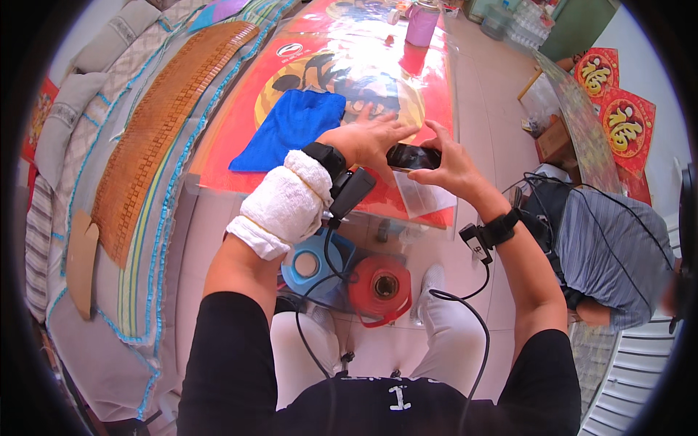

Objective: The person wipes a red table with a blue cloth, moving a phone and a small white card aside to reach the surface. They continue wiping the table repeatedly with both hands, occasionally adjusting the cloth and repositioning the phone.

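A dark, glossy smartphone (413,158) is held sideways over the near end of the red-printed table (229,136). My right hand (450,163) grips its right end between thumb and fingers. My left hand (376,133) is spread flat with fingers apart at the phone's left end; whether it touches the phone is hard to tell. A blue cloth (300,128) lies on the table beside my left hand. Beneath the phone, partly hidden, is a translucent plastic sleeve (422,196) near the table's front edge. A white towel (283,204) wraps my left forearm.
Blue (292,272) and red (366,289) thermos-like jugs stand below the table's near edge. A pink tumbler (421,24) stands far back. Cables run from both wrist devices. A sofa with a brown mat (158,131) borders the left; another person (611,245) sits right.
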The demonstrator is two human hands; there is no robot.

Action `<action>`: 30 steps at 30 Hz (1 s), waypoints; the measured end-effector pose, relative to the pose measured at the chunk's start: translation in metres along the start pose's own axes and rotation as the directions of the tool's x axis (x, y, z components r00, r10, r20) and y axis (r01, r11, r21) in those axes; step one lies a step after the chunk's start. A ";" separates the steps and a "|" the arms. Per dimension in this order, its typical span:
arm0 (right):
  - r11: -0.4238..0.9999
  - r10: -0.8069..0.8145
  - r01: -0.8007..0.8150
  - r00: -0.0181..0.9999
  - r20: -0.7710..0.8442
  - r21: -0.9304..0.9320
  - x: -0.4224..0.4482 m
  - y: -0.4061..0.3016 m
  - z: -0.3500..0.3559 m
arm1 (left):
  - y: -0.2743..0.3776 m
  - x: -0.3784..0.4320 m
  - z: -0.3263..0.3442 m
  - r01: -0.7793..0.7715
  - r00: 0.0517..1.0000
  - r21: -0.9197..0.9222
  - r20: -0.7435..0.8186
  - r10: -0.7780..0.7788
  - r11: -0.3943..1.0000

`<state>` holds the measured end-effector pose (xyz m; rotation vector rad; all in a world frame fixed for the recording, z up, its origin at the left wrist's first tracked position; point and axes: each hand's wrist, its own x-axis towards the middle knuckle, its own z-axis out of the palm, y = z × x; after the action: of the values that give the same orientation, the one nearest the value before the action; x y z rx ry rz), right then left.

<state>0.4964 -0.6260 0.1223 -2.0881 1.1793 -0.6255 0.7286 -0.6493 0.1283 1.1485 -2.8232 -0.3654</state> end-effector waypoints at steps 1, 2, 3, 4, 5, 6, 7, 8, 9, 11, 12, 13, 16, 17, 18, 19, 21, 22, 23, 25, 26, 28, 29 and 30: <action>1.000 -0.008 0.008 1.000 0.011 0.012 -0.007 -0.005 0.001 | 0.006 -0.006 -0.002 -0.025 0.999 -0.101 0.037 0.029 0.995; 0.999 -0.027 0.026 0.999 0.023 0.028 -0.013 -0.010 0.001 | 0.011 -0.012 -0.005 -0.042 0.996 -0.199 0.072 0.058 0.979; 0.998 -0.048 0.046 0.998 0.030 0.046 -0.019 -0.014 0.004 | 0.015 -0.020 -0.007 -0.051 0.991 -0.294 0.107 0.086 0.954; 0.993 -0.088 0.083 0.994 0.058 0.081 -0.025 -0.017 0.007 | 0.021 -0.032 -0.005 -0.077 0.995 -0.258 0.047 0.092 0.963; 0.990 -0.112 0.104 0.990 0.084 0.097 -0.026 -0.018 0.012 | 0.025 -0.045 -0.004 -0.051 0.998 -0.238 0.019 0.057 0.970; 0.982 -0.160 0.147 0.981 0.107 0.122 -0.024 -0.019 0.019 | 0.029 -0.058 -0.002 -0.032 0.999 -0.215 -0.018 0.029 0.976; 0.969 -0.216 0.196 0.967 0.132 0.153 -0.020 -0.018 0.026 | 0.029 -0.072 -0.001 0.005 0.999 -0.190 -0.043 -0.013 0.982; 0.925 -0.232 0.152 0.952 0.201 0.348 -0.013 -0.017 0.035 | 0.026 -0.087 -0.003 -0.005 0.997 -0.151 -0.078 -0.007 0.989; 0.877 -0.205 0.105 0.964 0.169 0.468 -0.004 -0.016 0.049 | 0.021 -0.105 -0.005 0.043 0.992 -0.136 -0.114 -0.059 0.990; 0.854 -0.108 0.121 0.993 -0.054 0.507 0.033 -0.019 0.084 | 0.009 -0.147 -0.008 0.177 0.967 -0.119 -0.165 -0.195 0.977; 0.918 -0.065 0.121 0.985 -0.158 0.378 0.055 -0.023 0.101 | 0.003 -0.171 -0.009 0.251 0.932 -0.161 -0.227 -0.283 0.955; 0.975 -0.061 0.101 0.978 -0.198 0.197 0.075 -0.030 0.123 | -0.003 -0.195 -0.011 0.326 0.897 -0.129 -0.270 -0.350 0.936; 0.961 -0.125 0.046 0.952 -0.280 -0.273 0.128 -0.070 0.187 | -0.017 -0.271 -0.017 0.508 0.799 -0.112 -0.309 -0.516 0.854; 0.898 -0.149 0.038 0.964 -0.222 -0.437 0.139 -0.086 0.204 | -0.019 -0.295 -0.018 0.534 0.774 -0.135 -0.319 -0.546 0.835; 0.874 -0.167 0.065 0.971 -0.172 -0.482 0.144 -0.098 0.219 | -0.019 -0.319 -0.017 0.563 0.732 -0.174 -0.348 -0.585 0.808; 0.843 -0.130 0.053 0.986 -0.106 -0.536 0.146 -0.109 0.234 | -0.016 -0.341 -0.015 0.594 0.691 -0.219 -0.353 -0.630 0.774; 0.761 -0.009 0.016 1.000 0.014 -0.648 0.148 -0.119 0.249 | -0.008 -0.374 -0.007 0.738 0.528 -0.327 -0.263 -0.807 0.590; 0.750 0.004 0.010 1.000 0.019 -0.661 0.147 -0.117 0.250 | -0.004 -0.390 -0.003 0.752 0.489 -0.367 -0.247 -0.837 0.548; 0.751 -0.035 0.034 0.999 0.013 -0.659 0.145 -0.111 0.246 | 0.000 -0.403 0.001 0.766 0.451 -0.374 -0.267 -0.852 0.523; 0.725 -0.037 0.014 0.999 -0.018 -0.689 0.134 -0.088 0.230 | 0.009 -0.421 0.014 0.767 0.363 -0.447 -0.291 -0.885 0.461; 0.705 0.003 -0.047 0.998 -0.063 -0.708 0.126 -0.073 0.217 | 0.011 -0.425 0.020 0.751 0.370 -0.473 -0.276 -0.887 0.460; 0.665 0.047 -0.135 0.989 -0.139 -0.735 0.105 -0.039 0.181 | 0.015 -0.440 0.028 0.737 0.347 -0.521 -0.257 -0.902 0.431; 0.651 0.093 -0.198 0.979 -0.182 -0.733 0.094 -0.023 0.163 | 0.019 -0.451 0.031 0.765 0.285 -0.532 -0.225 -0.932 0.363; 0.607 0.168 -0.303 0.952 -0.254 -0.734 0.082 -0.008 0.152 | 0.024 -0.462 0.035 0.748 0.289 -0.568 -0.185 -0.939 0.342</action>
<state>0.6424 -0.6490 0.0329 -2.5021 2.0581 -0.1411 1.0389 -0.3043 0.1108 2.1928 -1.3041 -0.5225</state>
